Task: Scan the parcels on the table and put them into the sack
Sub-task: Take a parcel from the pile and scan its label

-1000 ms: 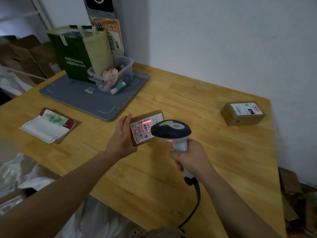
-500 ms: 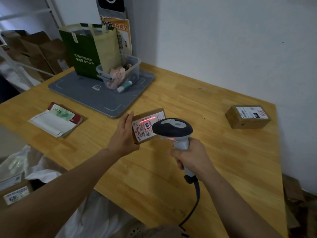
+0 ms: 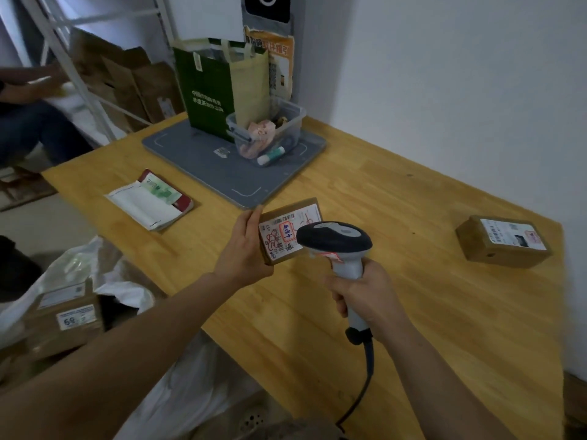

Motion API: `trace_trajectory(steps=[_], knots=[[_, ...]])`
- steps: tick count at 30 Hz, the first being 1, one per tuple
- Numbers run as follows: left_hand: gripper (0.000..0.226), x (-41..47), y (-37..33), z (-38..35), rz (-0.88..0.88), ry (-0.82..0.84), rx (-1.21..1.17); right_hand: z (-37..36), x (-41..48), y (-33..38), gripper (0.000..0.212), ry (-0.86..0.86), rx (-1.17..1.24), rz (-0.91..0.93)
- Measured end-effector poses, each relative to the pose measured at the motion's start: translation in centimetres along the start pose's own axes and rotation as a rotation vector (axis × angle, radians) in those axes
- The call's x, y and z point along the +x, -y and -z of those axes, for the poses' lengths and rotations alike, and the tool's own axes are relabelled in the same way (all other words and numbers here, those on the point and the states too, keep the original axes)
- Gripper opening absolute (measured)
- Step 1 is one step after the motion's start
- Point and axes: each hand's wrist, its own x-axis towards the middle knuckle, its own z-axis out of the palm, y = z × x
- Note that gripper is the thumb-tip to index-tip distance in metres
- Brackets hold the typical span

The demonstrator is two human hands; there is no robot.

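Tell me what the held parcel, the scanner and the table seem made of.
Parcel: likely brown cardboard, matte, with a white paper label.
Scanner: probably plastic, dark smooth head, light grey handle.
Table: seemingly wood, visible grain and joined strips.

Matt cardboard parcel (image 3: 287,231), glossy plastic scanner (image 3: 333,239), smooth varnished wooden table (image 3: 397,281).

2 brown box parcels: parcel mid-frame (image 3: 279,236), parcel at right (image 3: 503,249). 2 flat mailers (image 3: 143,201) stacked, centre-left. 1 scanner (image 3: 333,238). 1 sack (image 3: 127,293) lower left w/ 1 box (image 3: 63,325) inside. 1 tray (image 3: 197,154), 1 green bag (image 3: 206,90), 1 tub (image 3: 295,111), upper centre.
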Motion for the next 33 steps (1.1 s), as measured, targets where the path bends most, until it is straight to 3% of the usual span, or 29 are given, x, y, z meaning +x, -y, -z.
trace_trajectory(steps=[7,16,18,22,25,28,31,33], knots=[[0.121,-5.2,5.8,4.6,0.551,-0.343,-0.253,-6.2,0.9,1.3,0.018,0.185,0.022,0.005],[0.091,-16.6,15.6,11.9,1.001,-0.732,0.012,-15.5,1.4,1.5,0.014,0.378,-0.015,-0.046],[0.081,-18.7,17.0,12.7,1.043,-0.675,0.159,-16.5,1.6,1.3,0.015,0.392,-0.032,-0.062],[0.078,-21.3,18.5,12.4,0.86,-0.332,0.275,-17.5,1.9,0.9,0.015,0.391,-0.052,-0.08],[0.074,-21.3,19.4,11.5,0.724,-0.121,0.246,-17.6,2.3,0.7,0.015,0.377,-0.049,-0.091],[0.069,-20.4,20.5,10.2,0.66,-0.06,0.186,-17.5,2.6,0.7,0.014,0.36,-0.041,-0.098],[0.07,-19.0,21.0,8.9,0.768,0.087,0.008,-17.0,2.8,0.6,0.014,0.345,-0.035,-0.109],[0.066,-17.8,20.5,7.8,0.893,0.242,0.136,-16.1,3.1,0.4,0.015,0.321,-0.017,-0.122]])
